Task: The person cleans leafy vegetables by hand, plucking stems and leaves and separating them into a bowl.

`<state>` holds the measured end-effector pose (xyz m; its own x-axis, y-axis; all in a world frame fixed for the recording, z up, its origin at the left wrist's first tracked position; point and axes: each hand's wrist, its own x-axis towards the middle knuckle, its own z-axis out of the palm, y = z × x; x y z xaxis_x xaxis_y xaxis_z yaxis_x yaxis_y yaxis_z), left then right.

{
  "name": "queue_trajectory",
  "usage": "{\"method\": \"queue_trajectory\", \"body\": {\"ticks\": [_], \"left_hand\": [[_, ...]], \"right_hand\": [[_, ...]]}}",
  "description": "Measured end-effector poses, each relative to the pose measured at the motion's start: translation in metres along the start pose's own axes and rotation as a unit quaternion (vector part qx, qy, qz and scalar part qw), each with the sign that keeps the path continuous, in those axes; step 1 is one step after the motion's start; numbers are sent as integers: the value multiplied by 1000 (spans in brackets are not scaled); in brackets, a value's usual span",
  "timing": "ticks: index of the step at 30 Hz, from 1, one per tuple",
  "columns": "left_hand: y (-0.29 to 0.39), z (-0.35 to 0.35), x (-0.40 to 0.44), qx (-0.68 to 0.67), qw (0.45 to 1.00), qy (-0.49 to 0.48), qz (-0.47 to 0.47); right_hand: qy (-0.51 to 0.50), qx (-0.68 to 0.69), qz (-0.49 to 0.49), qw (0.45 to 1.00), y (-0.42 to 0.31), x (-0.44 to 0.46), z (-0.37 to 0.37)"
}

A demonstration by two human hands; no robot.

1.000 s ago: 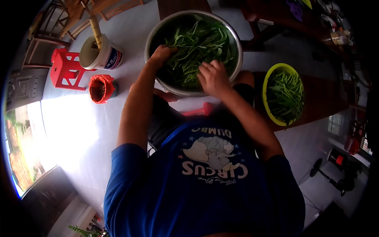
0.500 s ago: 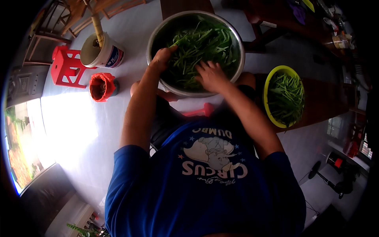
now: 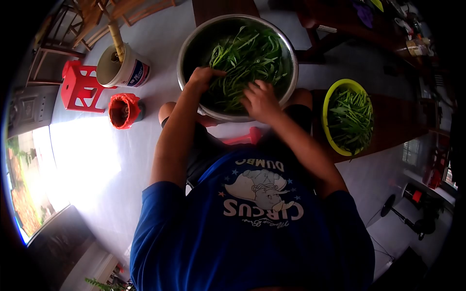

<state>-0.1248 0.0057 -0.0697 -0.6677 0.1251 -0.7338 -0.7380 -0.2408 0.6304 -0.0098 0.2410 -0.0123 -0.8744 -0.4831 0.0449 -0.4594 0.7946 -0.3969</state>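
Observation:
A large steel basin holds a heap of long-leafed, thin-stemmed greens that look like water spinach. At the heap's left side, my left hand is closed on some stems, its fingertips partly hidden among the leaves. My right hand reaches over the near right part of the heap, its fingers curled into the greens. Both hands are inside the basin's rim. To the right, a yellow-green plastic basket holds more of the same greens, cut or piled loosely.
A white bucket with a bamboo piece stands at the left, beside a red stool. Nearer is a bin with a red bag. The basket rests on a dark wooden bench.
The greens have been bunched up toward the middle, baring more of the basin's left inside. My right hand's fingers, spread before, are now curled. My left hand has moved slightly down.

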Motion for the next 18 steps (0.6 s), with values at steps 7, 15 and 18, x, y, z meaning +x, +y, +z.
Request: {"method": "queue_trajectory", "body": {"ticks": [7, 15, 18], "left_hand": [[9, -1, -23, -83, 995, -58, -19], [8, -3, -27, -63, 992, -103, -31], [8, -3, -28, -59, 991, -111, -36]], "right_hand": [[119, 14, -37, 992, 10, -7, 14], [157, 64, -6, 986, 15, -7, 19], [159, 61, -4, 985, 13, -8, 19]]}}
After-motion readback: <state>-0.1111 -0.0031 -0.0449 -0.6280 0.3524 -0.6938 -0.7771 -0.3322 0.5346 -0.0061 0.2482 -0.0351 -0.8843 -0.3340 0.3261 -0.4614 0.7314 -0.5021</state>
